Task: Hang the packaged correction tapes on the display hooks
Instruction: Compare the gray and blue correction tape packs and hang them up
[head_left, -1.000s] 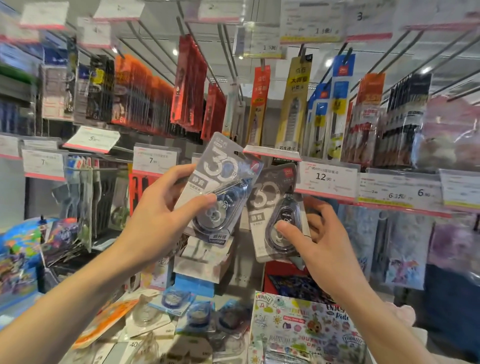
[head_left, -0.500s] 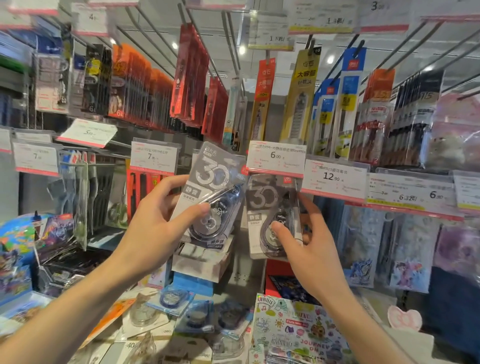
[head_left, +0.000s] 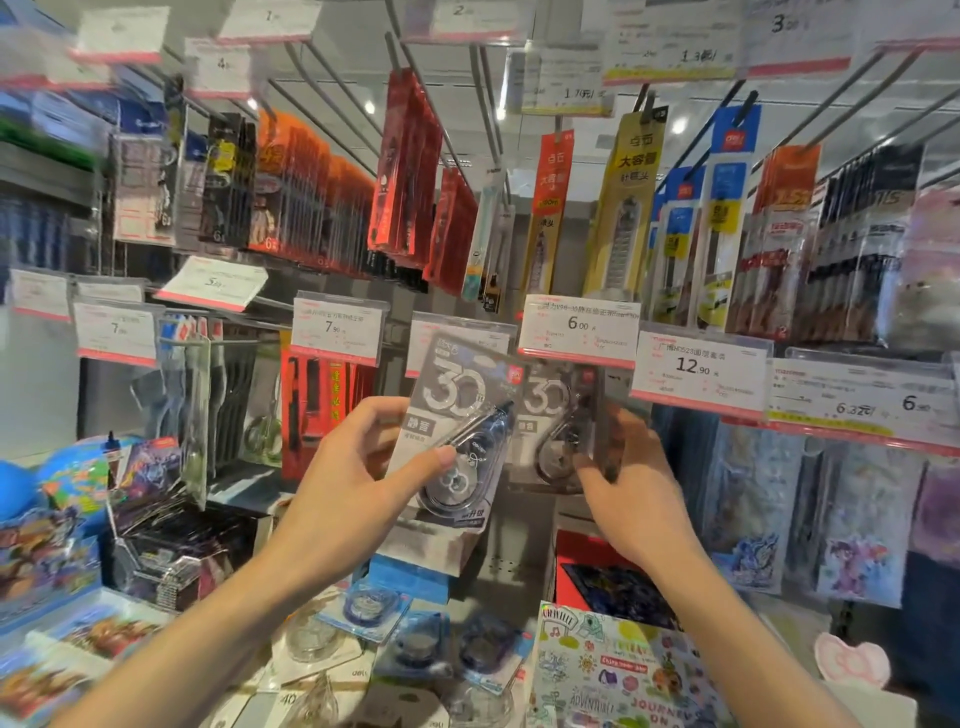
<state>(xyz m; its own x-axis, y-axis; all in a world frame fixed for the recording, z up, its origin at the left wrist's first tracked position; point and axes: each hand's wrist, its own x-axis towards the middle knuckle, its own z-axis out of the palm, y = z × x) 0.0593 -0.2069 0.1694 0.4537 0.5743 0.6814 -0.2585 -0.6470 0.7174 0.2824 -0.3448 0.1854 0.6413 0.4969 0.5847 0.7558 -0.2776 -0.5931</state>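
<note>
Head view: we pinch one correction tape pack (head_left: 457, 431) per hand, long axes upright; hooks lie at 12 o'clock, right hand (head_left: 631, 499) nearer.

2 grey "30" correction tape packs (head_left: 457, 415) upright, side-by-side, below tags.

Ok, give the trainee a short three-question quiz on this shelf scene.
1. True or false: the left hand holds a correction tape pack with the thumb across its front.
2. What price shows on the tag directly above the second pack, which the right hand holds?
A) 6.00
B) 12.90
C) 7.90
3. Fill in: both packs show the large number ___.

Key:
1. True
2. A
3. 30
</note>
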